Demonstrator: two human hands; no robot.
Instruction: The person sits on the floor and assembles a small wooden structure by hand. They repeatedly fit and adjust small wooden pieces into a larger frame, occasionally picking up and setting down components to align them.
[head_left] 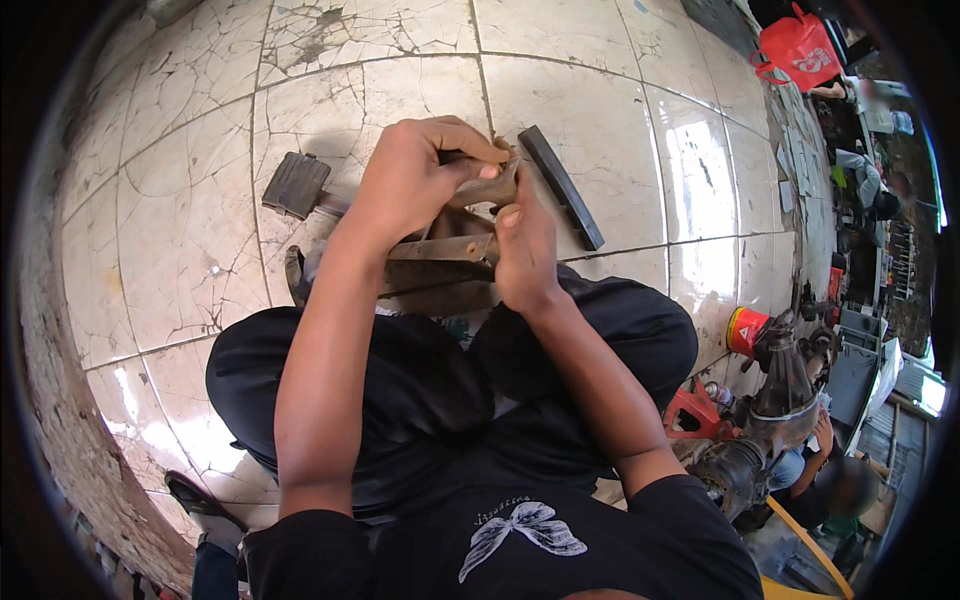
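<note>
The left hand (425,180) pinches the top edge of a brown metal bracket (484,190), thumb and fingertips clamped on it; the right hand (527,245) closes its grip on the right side, probably to steady it. The bracket is in front of the crossed legs (440,370), presumably for easy reach. Its flat strip (435,249) has its long axis running left to right, holed end rightward; the curved part points away from the body.
</note>
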